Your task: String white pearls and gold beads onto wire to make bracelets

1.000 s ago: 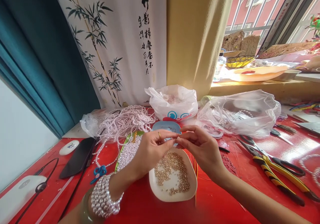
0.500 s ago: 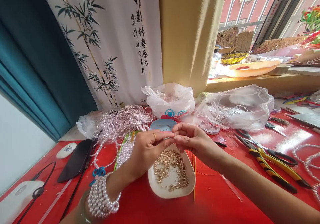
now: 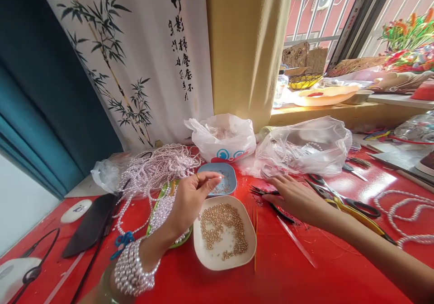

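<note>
My left hand (image 3: 190, 198) hovers above the left rim of a white dish (image 3: 207, 257) of small gold beads, thumb and fingers pinched on something too small to make out; pearl bracelets wrap its wrist. My right hand (image 3: 294, 196) lies low over the red table (image 3: 291, 277) to the right of the dish, fingers stretched toward a small dark tool (image 3: 262, 191) that they touch or nearly touch. A small blue dish (image 3: 230, 175) sits just behind the white one. A green tray of pearls (image 3: 161, 207) lies under my left forearm.
Pearl strands (image 3: 159, 164) are heaped at the back left, plastic bags (image 3: 222, 137) at the back. Black scissors (image 3: 352, 204) and yellow-handled pliers (image 3: 373, 225) lie right of my right hand. A black phone (image 3: 90, 225) and cables sit at the left. More pearl strands (image 3: 403, 213) lie far right.
My hands were pinched together above the dish. Now my right hand has pulled away to the right and down to the table by the small tool. My left hand stays pinched.
</note>
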The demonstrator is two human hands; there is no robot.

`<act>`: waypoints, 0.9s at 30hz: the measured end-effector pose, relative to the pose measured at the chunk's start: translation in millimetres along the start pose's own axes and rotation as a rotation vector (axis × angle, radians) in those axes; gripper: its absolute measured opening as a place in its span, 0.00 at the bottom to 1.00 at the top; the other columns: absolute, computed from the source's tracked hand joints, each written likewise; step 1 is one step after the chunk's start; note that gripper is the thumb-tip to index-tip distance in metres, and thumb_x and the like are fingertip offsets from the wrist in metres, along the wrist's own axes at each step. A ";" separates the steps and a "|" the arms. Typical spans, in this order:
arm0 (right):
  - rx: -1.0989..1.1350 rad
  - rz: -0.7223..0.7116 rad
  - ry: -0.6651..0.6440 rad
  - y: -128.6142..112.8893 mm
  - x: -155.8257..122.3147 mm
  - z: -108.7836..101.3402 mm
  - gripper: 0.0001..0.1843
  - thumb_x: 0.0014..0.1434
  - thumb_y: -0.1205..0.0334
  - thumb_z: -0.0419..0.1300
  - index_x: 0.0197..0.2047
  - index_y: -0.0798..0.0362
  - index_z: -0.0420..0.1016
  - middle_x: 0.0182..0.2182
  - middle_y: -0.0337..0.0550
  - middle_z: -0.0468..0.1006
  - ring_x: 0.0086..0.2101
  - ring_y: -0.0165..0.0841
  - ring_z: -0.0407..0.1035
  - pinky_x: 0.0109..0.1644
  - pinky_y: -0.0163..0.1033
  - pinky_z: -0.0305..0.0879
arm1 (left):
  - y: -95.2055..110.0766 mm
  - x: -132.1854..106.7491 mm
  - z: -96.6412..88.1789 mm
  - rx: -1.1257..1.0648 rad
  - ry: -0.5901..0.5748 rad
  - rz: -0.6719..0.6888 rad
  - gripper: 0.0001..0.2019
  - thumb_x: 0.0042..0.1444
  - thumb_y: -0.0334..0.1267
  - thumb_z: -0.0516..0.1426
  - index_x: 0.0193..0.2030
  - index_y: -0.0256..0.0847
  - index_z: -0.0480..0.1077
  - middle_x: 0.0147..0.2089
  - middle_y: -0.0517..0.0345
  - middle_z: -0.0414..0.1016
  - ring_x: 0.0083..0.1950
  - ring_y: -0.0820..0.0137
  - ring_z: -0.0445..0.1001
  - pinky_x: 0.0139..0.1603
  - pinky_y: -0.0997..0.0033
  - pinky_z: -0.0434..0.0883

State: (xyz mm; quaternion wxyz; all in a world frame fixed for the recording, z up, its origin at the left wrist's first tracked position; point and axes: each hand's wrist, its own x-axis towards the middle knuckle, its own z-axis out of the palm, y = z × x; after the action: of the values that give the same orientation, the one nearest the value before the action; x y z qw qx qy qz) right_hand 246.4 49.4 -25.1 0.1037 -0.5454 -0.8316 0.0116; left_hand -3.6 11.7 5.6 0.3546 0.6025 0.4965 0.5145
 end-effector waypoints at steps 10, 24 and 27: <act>-0.073 -0.007 0.183 12.2 -32.7 51.8 0.23 0.59 0.54 0.46 0.49 0.62 0.67 0.47 0.59 0.71 0.47 0.45 0.64 0.51 0.49 0.59 | -3.7 -1.6 5.8 -0.127 -0.006 -0.077 0.13 0.46 0.44 0.59 0.35 0.37 0.75 0.34 0.54 0.77 0.33 0.70 0.72 0.33 0.73 0.69; 1.477 0.195 -0.306 -66.3 -5.2 -34.6 0.08 0.47 0.64 0.55 0.33 0.53 0.69 0.31 0.40 0.73 0.37 0.34 0.68 0.47 0.41 0.60 | -9.0 3.0 4.9 -0.214 -0.013 0.078 0.06 0.47 0.38 0.59 0.33 0.41 0.76 0.28 0.59 0.74 0.28 0.76 0.67 0.32 0.77 0.66; 1.550 0.124 -0.297 -77.9 -2.8 -35.4 0.10 0.48 0.67 0.52 0.35 0.53 0.68 0.29 0.39 0.72 0.31 0.32 0.67 0.41 0.41 0.62 | -8.4 4.1 3.5 -0.188 0.002 0.080 0.07 0.48 0.38 0.59 0.33 0.41 0.76 0.27 0.59 0.74 0.31 0.74 0.70 0.35 0.75 0.67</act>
State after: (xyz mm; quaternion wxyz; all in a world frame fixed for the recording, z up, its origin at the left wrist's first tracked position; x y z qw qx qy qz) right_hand 183.5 12.0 19.3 0.3410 -0.3558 -0.5599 0.6660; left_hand -2.3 18.2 -2.0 0.3883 0.5856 0.4220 0.5729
